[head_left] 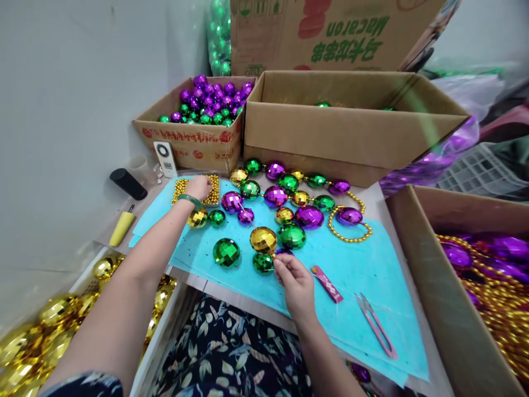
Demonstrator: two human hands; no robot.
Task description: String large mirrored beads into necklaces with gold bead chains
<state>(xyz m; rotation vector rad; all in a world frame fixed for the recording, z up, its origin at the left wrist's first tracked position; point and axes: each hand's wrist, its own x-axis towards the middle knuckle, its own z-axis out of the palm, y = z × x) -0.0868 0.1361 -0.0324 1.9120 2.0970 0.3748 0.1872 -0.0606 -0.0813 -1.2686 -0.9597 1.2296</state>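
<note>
My left hand (199, 188), with a green bangle (190, 200) at its wrist, is down in a clear tray of small gold beads (181, 190). Its fingers look curled, and their tips are hidden. At the table's front, my right hand (295, 281) pinches a bead string by its end, close to a large gold faceted bead (263, 240) and a green faceted bead (263, 262). Strung purple, green and gold beads lie in rows beyond, with a small-bead gold chain (350, 239) at the right. A loose-looking green bead (226, 252) sits between my hands.
Pink thread snips (377, 326) and a pink-and-white cutter (327, 284) lie right on the blue cloth (397, 275). Cardboard boxes (347, 132) stand behind and at the right (446, 286). Gold beads (58, 309) fill a bin at lower left. A yellow-handled tool (122, 227) lies left.
</note>
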